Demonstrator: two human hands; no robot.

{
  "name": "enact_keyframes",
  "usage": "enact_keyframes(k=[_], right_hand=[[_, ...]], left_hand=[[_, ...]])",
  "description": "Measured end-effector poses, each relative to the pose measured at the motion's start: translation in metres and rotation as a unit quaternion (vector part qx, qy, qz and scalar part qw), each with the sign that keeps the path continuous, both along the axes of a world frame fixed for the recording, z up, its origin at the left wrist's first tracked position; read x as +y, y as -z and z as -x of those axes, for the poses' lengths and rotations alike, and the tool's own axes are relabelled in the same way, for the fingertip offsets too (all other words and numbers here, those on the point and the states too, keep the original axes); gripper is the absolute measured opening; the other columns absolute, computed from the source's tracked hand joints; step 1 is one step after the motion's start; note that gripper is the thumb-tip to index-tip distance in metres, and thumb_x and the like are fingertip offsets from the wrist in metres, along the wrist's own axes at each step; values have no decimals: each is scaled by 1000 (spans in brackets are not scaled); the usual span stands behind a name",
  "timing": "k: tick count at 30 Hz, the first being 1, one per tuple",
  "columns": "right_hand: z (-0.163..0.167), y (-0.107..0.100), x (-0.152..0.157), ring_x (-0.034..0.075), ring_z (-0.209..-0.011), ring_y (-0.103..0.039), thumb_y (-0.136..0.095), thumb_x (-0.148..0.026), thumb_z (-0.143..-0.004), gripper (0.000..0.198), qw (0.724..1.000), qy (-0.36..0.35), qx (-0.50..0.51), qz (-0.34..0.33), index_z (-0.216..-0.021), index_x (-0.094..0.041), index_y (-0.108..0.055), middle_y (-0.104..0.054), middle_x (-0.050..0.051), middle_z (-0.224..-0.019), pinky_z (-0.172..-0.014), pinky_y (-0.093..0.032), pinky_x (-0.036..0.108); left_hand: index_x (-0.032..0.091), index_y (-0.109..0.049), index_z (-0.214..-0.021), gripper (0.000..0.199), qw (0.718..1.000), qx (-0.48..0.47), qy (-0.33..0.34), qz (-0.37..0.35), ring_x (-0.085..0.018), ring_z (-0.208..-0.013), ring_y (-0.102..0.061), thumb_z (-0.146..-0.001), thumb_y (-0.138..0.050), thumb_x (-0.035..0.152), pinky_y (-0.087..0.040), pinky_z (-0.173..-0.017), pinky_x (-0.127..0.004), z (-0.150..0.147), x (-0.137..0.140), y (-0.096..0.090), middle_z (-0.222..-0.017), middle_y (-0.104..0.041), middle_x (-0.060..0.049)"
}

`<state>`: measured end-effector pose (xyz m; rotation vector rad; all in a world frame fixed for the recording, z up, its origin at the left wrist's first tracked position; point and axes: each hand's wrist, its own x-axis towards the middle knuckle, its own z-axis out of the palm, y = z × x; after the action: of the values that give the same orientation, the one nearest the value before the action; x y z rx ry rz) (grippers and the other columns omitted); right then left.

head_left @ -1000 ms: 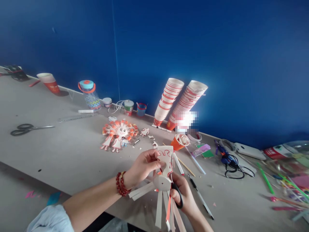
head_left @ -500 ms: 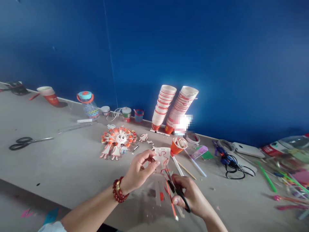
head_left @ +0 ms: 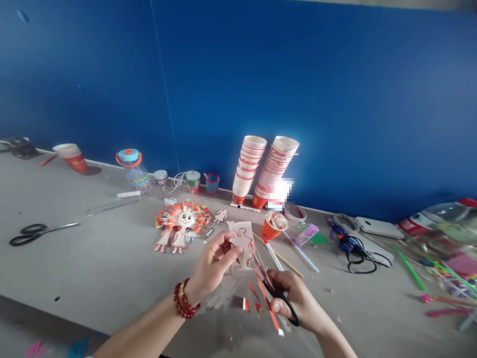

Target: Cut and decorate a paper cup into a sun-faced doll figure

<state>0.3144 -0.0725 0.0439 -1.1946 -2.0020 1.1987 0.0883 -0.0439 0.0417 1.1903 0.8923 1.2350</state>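
Scissors farther right (beside edge of paper)

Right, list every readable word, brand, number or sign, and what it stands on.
Nothing is legible.
White-lidded green-and-red tub: print too small.
White cylindrical marker by the red-and-white paper-cup stacks: print blurred.
Clear plastic bottle, red-and-white label: too blurred.
White paper, left hand: red outline, no lettering.
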Motion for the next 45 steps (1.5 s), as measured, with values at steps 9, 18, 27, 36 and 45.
enact_keyframes(k=[9,18,27,36,45], right_hand=[[8,-11,0,11,-57,-28,-52,-81,-73,63,995,-64,69,39,-66,-18,-45,-35,-4,-65,-50,-22,25],[6,-41,1,10,-53,-29,-68,-27,-74,27,991,-23,-120,-58,-64,-20,-44,-36,-7,-58,-48,-21,23],[35,-36,-3,10,-50,-28,-57,-23,-76,25,983,29,-138,-115,-66,-22,-34,-33,-8,-54,-48,-21,22],[42,-22,-8,11,-48,-27,-58,-30,-75,26,972,82,-158,-152,-67,-23,-35,-35,-8,-53,-49,-19,24],[38,-11,-7,12,-47,-39,-54,-25,-73,15,954,124,-201,-183,-67,-22,-40,-48,-4,-53,-50,-23,24]], left_hand=[[18,-64,-88,22,970,-202,122,59,-9,-68,-59,-76,-79,28,-48,-65,-20,-2,4,-4,-78,-65,0],[19,-68,-92,17,957,-247,144,56,-9,-70,-61,-78,-77,22,-49,-69,-21,-5,6,-1,-79,-67,1],[23,-71,-89,24,952,-283,81,84,-7,-71,-65,-69,-85,22,-51,-70,-16,-12,-4,0,-78,-72,3],[19,-69,-84,21,965,-244,57,73,-10,-69,-63,-70,-83,25,-51,-67,-20,-15,-8,-4,-79,-69,0],[18,-69,-83,22,969,-225,35,99,-13,-72,-64,-68,-84,25,-52,-72,-24,-20,-8,8,-77,-70,-1]])
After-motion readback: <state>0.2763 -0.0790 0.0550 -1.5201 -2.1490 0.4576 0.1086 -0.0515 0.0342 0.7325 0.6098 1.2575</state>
